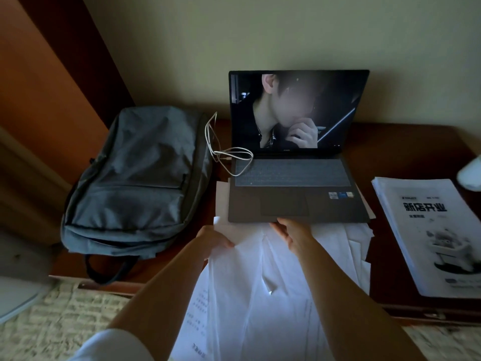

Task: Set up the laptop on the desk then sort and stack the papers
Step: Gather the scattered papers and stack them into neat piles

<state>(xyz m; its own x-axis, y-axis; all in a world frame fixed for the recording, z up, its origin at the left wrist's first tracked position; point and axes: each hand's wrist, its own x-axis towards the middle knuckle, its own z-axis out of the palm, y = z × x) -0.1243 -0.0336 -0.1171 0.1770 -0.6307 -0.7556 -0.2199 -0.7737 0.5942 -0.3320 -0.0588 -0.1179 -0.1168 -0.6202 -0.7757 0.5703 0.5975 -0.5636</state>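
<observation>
An open grey laptop stands on the dark wooden desk, screen lit, its front half resting on loose white papers. The papers fan out from under it and hang over the desk's front edge. My left hand pinches the left edge of a sheet just in front of the laptop. My right hand reaches to the laptop's front edge, fingers at or under the rim and over the papers; whether it grips the laptop or a sheet I cannot tell.
A grey backpack lies flat left of the laptop. A white cable loops from the laptop's left side. A stack of printed booklets sits at the right, a white object beyond it. Patterned carpet lies below.
</observation>
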